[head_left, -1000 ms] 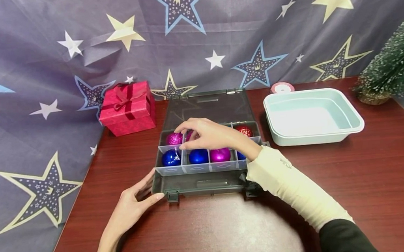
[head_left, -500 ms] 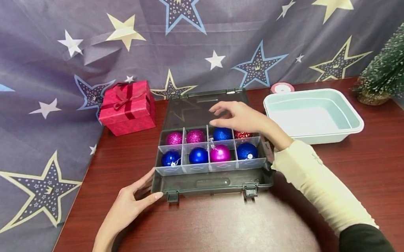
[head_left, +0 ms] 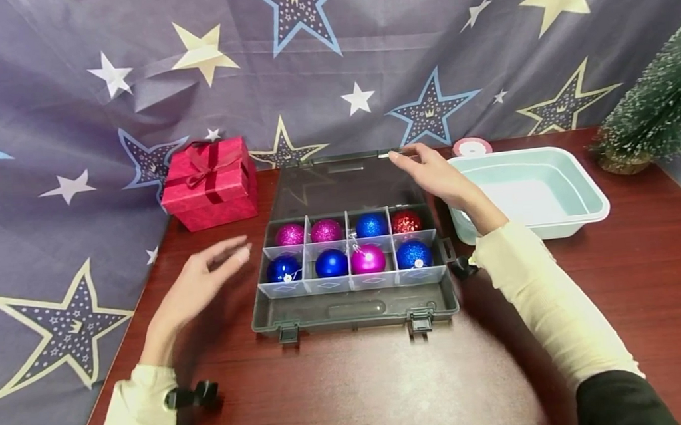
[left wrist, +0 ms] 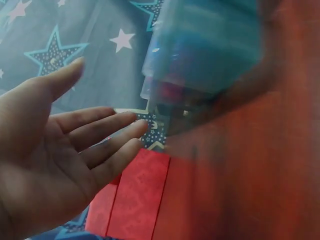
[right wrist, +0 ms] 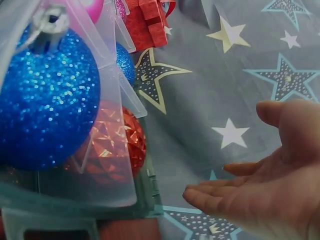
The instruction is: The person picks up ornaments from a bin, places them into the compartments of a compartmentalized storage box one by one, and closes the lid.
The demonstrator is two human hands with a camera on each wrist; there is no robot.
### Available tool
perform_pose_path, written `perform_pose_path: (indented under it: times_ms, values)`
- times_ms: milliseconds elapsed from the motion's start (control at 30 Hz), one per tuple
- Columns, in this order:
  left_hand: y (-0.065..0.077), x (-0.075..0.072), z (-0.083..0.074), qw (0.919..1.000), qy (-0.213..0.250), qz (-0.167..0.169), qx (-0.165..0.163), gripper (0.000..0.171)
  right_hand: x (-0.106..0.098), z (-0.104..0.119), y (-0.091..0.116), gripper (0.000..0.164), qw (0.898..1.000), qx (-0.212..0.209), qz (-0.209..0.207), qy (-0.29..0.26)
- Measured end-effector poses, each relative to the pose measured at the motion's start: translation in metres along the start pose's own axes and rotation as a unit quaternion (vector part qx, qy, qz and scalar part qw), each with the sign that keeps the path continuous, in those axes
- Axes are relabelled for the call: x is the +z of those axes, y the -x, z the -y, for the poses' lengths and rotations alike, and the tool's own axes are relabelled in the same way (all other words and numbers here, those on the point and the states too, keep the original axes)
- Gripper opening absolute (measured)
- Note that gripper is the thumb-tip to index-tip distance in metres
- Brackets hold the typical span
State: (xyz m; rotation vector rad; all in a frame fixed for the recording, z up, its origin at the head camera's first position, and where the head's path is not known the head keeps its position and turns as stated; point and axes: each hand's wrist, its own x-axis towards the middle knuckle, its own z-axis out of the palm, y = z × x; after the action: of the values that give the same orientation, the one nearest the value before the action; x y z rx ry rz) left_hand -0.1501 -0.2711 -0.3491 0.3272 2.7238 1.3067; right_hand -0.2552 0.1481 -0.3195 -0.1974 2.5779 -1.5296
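Observation:
A dark translucent storage case (head_left: pixel 354 315) lies on the table, its lid (head_left: pixel 338 186) folded back behind it. White dividers split it into compartments holding Christmas balls: two glittery pink ones, a glittery blue ball (head_left: pixel 371 225) and a red ball (head_left: pixel 405 222) in the back row; blue balls and a shiny pink ball (head_left: pixel 367 259) in front. My left hand (head_left: pixel 198 280), fingers extended, is in the air left of the case, apart from it. My right hand (head_left: pixel 436 171) is at the lid's back right corner, fingers loosely extended and holding nothing; in the right wrist view it is beside the red ball.
A pale green plastic basin (head_left: pixel 534 230) stands right of the case, with a ribbon spool (head_left: pixel 471 147) behind it. A red gift box (head_left: pixel 209 186) is at the back left. A small frosted Christmas tree (head_left: pixel 662 100) stands at the far right, and a star-patterned cloth (head_left: pixel 329 73) hangs behind.
My left hand has let go of the case's left front corner and moved up and left. My right hand has moved from over the compartments rightward and back to the lid's right edge.

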Motion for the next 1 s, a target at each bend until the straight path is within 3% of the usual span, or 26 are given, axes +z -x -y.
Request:
perform_pose_path:
  times_ms: [67, 133, 267, 400, 467, 633, 1000]
  values:
    - [-0.017, -0.005, -0.004, 0.9982, 0.06, 0.008, 0.0, 0.058, -0.001, -0.001, -0.003, 0.075, 1.0, 0.018, 0.001, -0.014]
    - [-0.035, -0.007, -0.006, 0.9911, 0.131, 0.023, -0.004, 0.063, -0.001, -0.003, -0.006, 0.079, 0.999, 0.03, 0.005, -0.024]
    - [-0.067, -0.008, -0.008, 0.9668, 0.248, 0.048, -0.035, 0.082, -0.001, -0.005, -0.013, 0.082, 0.998, 0.046, 0.007, -0.047]
    - [-0.09, -0.008, -0.006, 0.9433, 0.317, 0.075, -0.066, 0.092, 0.001, -0.007, -0.019, 0.084, 0.994, 0.068, 0.002, -0.083]
    - [-0.098, -0.008, -0.004, 0.9371, 0.33, 0.085, -0.078, 0.094, 0.002, -0.009, -0.022, 0.084, 0.991, 0.079, -0.001, -0.106]
    - [-0.115, -0.006, 0.003, 0.9351, 0.323, 0.103, -0.102, 0.1, 0.005, -0.016, -0.03, 0.083, 0.982, 0.101, -0.002, -0.159]
    - [-0.137, 0.006, 0.009, 0.9295, 0.315, 0.135, -0.135, 0.103, 0.007, -0.022, -0.036, 0.088, 0.978, 0.136, 0.019, -0.154]
